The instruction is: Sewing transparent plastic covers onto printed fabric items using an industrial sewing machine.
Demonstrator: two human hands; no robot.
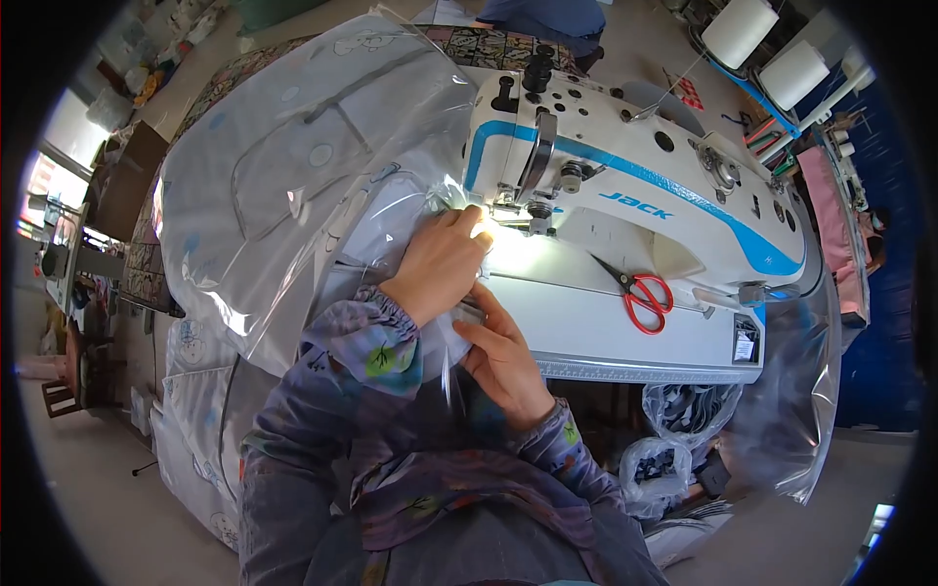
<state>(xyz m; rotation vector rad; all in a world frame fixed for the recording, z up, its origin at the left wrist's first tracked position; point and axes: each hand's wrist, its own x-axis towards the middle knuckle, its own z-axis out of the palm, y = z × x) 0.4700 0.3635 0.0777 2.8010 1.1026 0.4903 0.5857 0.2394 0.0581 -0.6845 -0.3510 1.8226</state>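
While the white-and-blue sewing machine [625, 186] stands across the upper right of the view, the left hand [442, 262] lies palm down on the clear plastic sheet [293, 195], its fingers [467, 221] stretched flat and close together, their tips reaching toward 1 o'clock, right up beside the lit needle area [508, 210]. It grips nothing; it presses the sheet down onto the tabletop [586, 322]. The right hand [503, 356] sits just below it, at about 5 o'clock from the left hand, with the fingers curled and pinching a fold of the same plastic sheet at its near edge; how tightly they close is partly hidden by the left wrist. The two hands are almost touching.

The plastic sheet, with printed pale fabric [322, 156] inside it, spreads away from the left hand toward 10 and 11 o'clock, bulging up in a large shiny mound that covers most of the left half of the tabletop. More of the same bagged fabric hangs down at 7 o'clock, beside the person's patterned sleeve [371, 342].

A pair of red-handled scissors [640, 293] lies on the machine bed at 3 o'clock from the hands, well apart from them, blades pointing toward 10 o'clock. Two large white thread cones [767, 49] stand at 1 o'clock behind the machine. Crumpled plastic bags [664, 449] hang under the tabletop at 4 o'clock.
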